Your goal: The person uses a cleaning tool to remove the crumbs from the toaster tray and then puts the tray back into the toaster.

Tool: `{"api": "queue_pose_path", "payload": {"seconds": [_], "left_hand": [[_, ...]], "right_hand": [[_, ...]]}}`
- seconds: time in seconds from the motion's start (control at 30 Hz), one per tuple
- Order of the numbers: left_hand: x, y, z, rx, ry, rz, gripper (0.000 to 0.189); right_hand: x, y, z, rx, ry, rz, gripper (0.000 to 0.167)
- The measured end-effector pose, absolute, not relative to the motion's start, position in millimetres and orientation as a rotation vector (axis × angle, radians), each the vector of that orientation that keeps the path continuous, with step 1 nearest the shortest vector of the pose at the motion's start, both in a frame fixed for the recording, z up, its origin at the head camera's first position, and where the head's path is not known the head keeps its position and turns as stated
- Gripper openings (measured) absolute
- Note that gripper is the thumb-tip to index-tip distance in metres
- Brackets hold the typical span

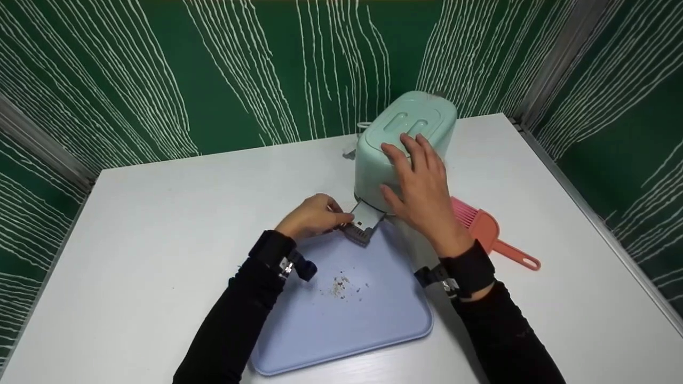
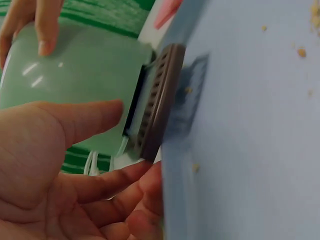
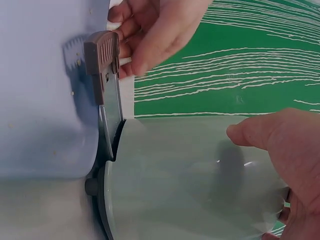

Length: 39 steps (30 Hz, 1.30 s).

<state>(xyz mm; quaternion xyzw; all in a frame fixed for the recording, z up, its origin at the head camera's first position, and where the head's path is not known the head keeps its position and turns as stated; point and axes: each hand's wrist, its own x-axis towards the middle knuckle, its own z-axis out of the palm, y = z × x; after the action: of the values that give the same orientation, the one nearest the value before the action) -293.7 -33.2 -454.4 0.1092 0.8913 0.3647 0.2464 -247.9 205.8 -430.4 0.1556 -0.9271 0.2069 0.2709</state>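
Note:
A mint-green toaster stands at the back right. From its lower edge sticks out a crumb tray with a brown slotted handle end, over a corner of the light-blue tray. My left hand pinches the crumb tray's side near that end, thumb above and fingers below. My right hand rests on the toaster, fingertips spread on its top and thumb against the front wall. Crumbs lie on the blue tray.
Right of the toaster, on the white table, lie a coral dustpan and pink bristles, partly behind my right hand. A white cord shows behind the toaster. Green walls with white streaks stand behind and at both sides.

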Motion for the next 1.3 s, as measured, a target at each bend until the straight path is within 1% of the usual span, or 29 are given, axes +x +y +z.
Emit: {"api": "queue_pose_path", "payload": {"seconds": [0.27, 0.47, 0.83, 1.07, 1.3], "left_hand": [[-298.7, -46.8, -456.7, 0.309, 2.293, 1.096, 0.019], [-298.6, -39.7, -461.2, 0.225, 2.282, 1.193, 0.014], [-299.3, -22.8, -464.1, 0.11, 2.298, 1.309, 0.01], [-300.0, -15.6, -464.0, 0.072, 2.301, 1.332, 0.011], [-300.6, -8.7, -465.4, 0.011, 2.202, 1.474, 0.011]], "right_hand": [[-247.9, 205.5, -429.1, 0.418, -2.513, 0.575, 0.07], [-247.7, 205.3, -430.1, 0.412, -2.513, 0.574, 0.071], [-248.0, 204.6, -431.1, 0.411, -2.498, 0.569, 0.07], [-247.9, 204.4, -431.6, 0.414, -2.493, 0.566, 0.07], [-248.0, 204.8, -432.0, 0.413, -2.491, 0.549, 0.068]]}}
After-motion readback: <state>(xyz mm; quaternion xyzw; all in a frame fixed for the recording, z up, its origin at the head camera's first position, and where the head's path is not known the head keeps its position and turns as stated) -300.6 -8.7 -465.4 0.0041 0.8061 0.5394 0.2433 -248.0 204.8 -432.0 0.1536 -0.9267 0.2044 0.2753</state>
